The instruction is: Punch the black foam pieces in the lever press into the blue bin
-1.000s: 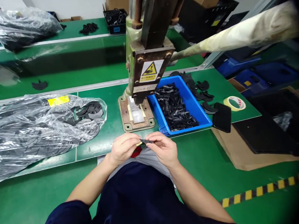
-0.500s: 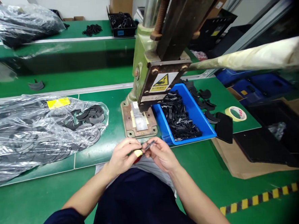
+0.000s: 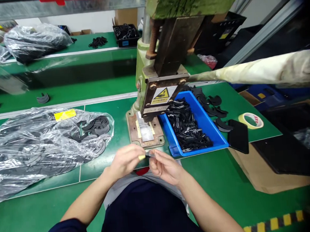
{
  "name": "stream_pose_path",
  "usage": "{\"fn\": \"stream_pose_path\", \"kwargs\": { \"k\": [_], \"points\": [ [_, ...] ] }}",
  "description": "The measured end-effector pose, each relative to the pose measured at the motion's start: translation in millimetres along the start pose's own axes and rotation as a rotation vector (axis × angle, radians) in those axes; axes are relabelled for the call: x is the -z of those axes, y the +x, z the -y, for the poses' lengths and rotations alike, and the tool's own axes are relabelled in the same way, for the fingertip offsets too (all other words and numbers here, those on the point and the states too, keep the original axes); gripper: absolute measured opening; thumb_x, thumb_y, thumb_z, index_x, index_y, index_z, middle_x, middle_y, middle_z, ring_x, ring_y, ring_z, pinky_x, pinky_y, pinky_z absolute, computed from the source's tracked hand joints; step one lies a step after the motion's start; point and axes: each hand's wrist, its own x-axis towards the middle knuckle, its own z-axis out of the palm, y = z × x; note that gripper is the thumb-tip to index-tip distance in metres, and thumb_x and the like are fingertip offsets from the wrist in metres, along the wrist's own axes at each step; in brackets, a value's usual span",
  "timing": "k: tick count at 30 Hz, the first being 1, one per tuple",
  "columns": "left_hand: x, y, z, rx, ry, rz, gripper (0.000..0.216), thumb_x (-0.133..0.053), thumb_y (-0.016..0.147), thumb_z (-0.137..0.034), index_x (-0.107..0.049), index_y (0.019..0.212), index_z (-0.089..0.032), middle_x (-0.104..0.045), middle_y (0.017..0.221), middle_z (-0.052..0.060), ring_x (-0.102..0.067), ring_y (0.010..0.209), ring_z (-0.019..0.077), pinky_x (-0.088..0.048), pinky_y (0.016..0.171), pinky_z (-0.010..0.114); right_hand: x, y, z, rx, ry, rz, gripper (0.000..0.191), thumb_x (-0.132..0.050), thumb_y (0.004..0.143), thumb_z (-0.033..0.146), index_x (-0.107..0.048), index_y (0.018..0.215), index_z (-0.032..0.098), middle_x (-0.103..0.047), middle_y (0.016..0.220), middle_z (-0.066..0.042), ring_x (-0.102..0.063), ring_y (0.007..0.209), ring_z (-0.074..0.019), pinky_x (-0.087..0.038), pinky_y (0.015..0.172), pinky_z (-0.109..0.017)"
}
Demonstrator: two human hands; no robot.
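Observation:
In front of my body, at the bench edge, my left hand (image 3: pixel 127 160) and my right hand (image 3: pixel 164 167) meet at the fingertips. Both pinch a small dark plastic part (image 3: pixel 148 155), mostly covered by the fingers. Yellow tape wraps a fingertip of my left hand. Just beyond stands a green hand press (image 3: pixel 141 66) with a warning label on its ram. A flat metal plate (image 3: pixel 146 133) lies on the press base, below the ram. To the right of the base, a blue bin (image 3: pixel 208 126) holds many small black plastic parts (image 3: pixel 188 128).
A clear plastic bag (image 3: pixel 41 144) of dark curved pieces covers the left bench. Right of the bin lie loose curved pieces (image 3: pixel 215 100), a black flat panel (image 3: pixel 238 137) and a tape roll (image 3: pixel 250 120). The press's long wrapped lever (image 3: pixel 259 67) reaches far right.
My view has tilted up slightly, showing more of the press top. The small part, slanting up to the right before, now lies turned between my fingertips, and my right fingers have curled in more.

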Motion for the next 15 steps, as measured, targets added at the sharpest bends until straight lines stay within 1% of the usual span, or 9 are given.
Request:
{"fn": "stream_pose_path", "kwargs": {
  "k": [2,4,6,8,10,12,15],
  "points": [
    [-1.4,9.2,16.9,0.087,0.160,-0.076,0.013,-0.056,0.097,-0.018,-0.068,0.101,-0.019,-0.073,0.096,0.007,-0.069,0.090,0.0167,-0.057,0.082,0.028,2.1,-8.5,6.5,0.053,0.000,-0.041,0.032,-0.067,0.089,0.049,-0.051,0.097,0.023,-0.058,0.065,0.006,-0.050,0.053,-0.0071,-0.034,0.050,-0.019],
    [-4.3,20.3,40.1,0.141,0.301,-0.119,0.016,-0.054,0.098,-0.021,-0.069,0.098,-0.018,-0.072,0.094,0.007,-0.068,0.089,0.0170,-0.056,0.081,0.029,2.6,-19.6,13.6,0.089,-0.023,-0.045,0.030,-0.069,0.088,0.047,-0.054,0.096,0.022,-0.060,0.066,0.004,-0.052,0.055,-0.0078,-0.035,0.052,-0.020],
    [-7.4,30.6,63.3,0.167,0.408,-0.106,0.020,-0.050,0.099,-0.022,-0.070,0.096,-0.017,-0.071,0.093,0.007,-0.068,0.089,0.0175,-0.055,0.081,0.029,2.1,-31.8,20.3,0.113,-0.051,-0.030,0.030,-0.072,0.086,0.046,-0.056,0.094,0.021,-0.061,0.066,0.003,-0.053,0.057,-0.0090,-0.036,0.053,-0.021],
    [-9.5,38.0,80.2,0.188,0.482,-0.045,0.024,-0.048,0.099,-0.022,-0.070,0.095,-0.017,-0.070,0.092,0.008,-0.067,0.088,0.0178,-0.054,0.079,0.028,2.4,-43.5,26.3,0.153,-0.077,-0.026,0.032,-0.075,0.083,0.047,-0.058,0.092,0.020,-0.061,0.066,0.002,-0.053,0.058,-0.0097,-0.038,0.054,-0.022],
    [-10.5,41.9,88.1,0.210,0.508,0.039,0.025,-0.046,0.100,-0.023,-0.071,0.095,-0.017,-0.068,0.090,0.008,-0.066,0.087,0.0177,-0.053,0.079,0.027,4.9,-53.8,32.1,0.206,-0.115,-0.046,0.033,-0.075,0.082,0.049,-0.059,0.090,0.020,-0.061,0.066,0.001,-0.053,0.058,-0.0100,-0.037,0.054,-0.023],
    [-10.6,43.5,89.1,0.226,0.501,0.110,0.026,-0.045,0.100,-0.024,-0.071,0.098,-0.018,-0.066,0.089,0.007,-0.065,0.088,0.0176,-0.053,0.081,0.027,9.5,-62.2,38.6,0.268,-0.163,-0.074,0.032,-0.073,0.083,0.050,-0.060,0.088,0.021,-0.060,0.066,0.001,-0.052,0.057,-0.0105,-0.037,0.054,-0.024],
    [-10.8,44.6,86.2,0.237,0.494,0.160,0.029,-0.043,0.099,-0.024,-0.072,0.102,-0.019,-0.065,0.095,0.008,-0.063,0.093,0.0182,-0.052,0.084,0.028,16.6,-69.5,54.0,0.376,-0.243,-0.085,0.028,-0.070,0.086,0.049,-0.062,0.089,0.022,-0.061,0.067,0.000,-0.053,0.058,-0.0118,-0.039,0.053,-0.025]
  ]
}}
